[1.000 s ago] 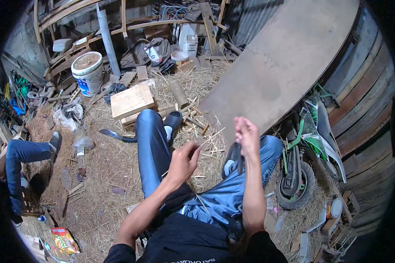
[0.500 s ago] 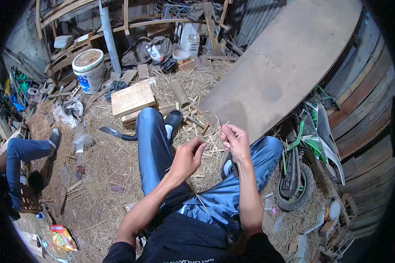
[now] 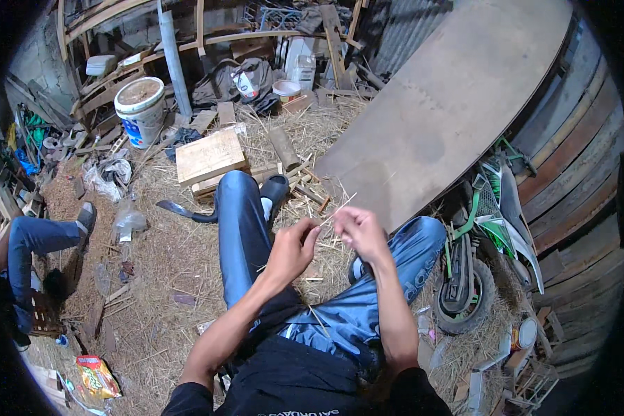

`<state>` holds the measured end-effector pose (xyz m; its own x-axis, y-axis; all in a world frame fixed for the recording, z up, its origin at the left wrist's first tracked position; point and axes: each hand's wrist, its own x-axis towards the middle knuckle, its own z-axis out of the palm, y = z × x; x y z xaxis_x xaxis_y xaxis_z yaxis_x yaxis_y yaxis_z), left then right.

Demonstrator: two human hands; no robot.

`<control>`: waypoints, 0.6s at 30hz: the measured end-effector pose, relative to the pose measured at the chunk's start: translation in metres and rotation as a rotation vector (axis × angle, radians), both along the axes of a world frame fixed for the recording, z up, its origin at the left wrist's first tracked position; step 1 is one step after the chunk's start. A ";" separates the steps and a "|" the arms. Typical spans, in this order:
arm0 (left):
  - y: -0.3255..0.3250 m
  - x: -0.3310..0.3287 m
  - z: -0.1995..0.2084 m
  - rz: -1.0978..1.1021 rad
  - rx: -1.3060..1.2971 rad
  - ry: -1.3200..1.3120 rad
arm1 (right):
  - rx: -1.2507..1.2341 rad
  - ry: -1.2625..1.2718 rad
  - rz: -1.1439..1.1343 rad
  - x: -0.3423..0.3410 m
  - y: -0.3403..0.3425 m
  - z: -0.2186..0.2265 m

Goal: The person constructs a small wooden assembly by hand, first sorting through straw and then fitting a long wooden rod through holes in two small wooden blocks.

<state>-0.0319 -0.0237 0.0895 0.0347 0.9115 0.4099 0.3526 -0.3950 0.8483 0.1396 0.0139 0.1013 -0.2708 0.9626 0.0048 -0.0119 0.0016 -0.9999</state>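
Note:
My left hand [image 3: 289, 255] is closed in front of my knees, thumb and forefinger pinched on a thin pale sliver of wood or straw [image 3: 342, 207]. The sliver slants up and away to the right. Just right of it, my right hand [image 3: 365, 237] has its fingers curled close to the sliver. Motion blurs those fingertips, and whatever they grip cannot be made out. Below both hands, cut sticks and loose straw [image 3: 336, 239] lie on the ground between my feet.
A wooden block [image 3: 210, 157] and a dark curved blade-like thing [image 3: 187, 212] lie beyond my left knee. A large board [image 3: 437, 118] leans at the right, near a small motorbike [image 3: 475, 277]. A white bucket [image 3: 140, 111] stands far left; another person's leg [image 3: 45, 236] is nearer.
My right hand has shifted slightly down and left, toward my left hand, and its fingers have curled. The sliver now shows plainly between the hands. My left hand has barely moved.

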 end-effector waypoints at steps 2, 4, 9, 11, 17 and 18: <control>0.001 -0.001 0.001 -0.007 -0.020 0.016 | -0.038 0.007 -0.032 -0.001 -0.003 -0.004; 0.000 -0.001 0.002 -0.028 0.010 0.036 | -0.015 0.120 -0.280 0.012 0.012 0.003; 0.000 -0.006 0.001 -0.018 -0.106 0.015 | -0.053 0.161 -0.286 0.019 0.008 0.013; 0.004 -0.004 -0.005 -0.002 -0.062 -0.043 | -0.045 0.151 -0.169 0.011 0.002 0.013; 0.002 0.000 0.001 -0.034 -0.073 -0.031 | 0.004 0.046 -0.076 0.005 0.001 0.005; 0.002 -0.001 0.002 -0.040 -0.086 -0.028 | 0.026 0.106 -0.168 0.009 0.006 0.008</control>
<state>-0.0333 -0.0215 0.0920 0.0616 0.9414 0.3316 0.3140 -0.3337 0.8889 0.1487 0.0197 0.1089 -0.1028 0.9934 0.0500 -0.1141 0.0382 -0.9927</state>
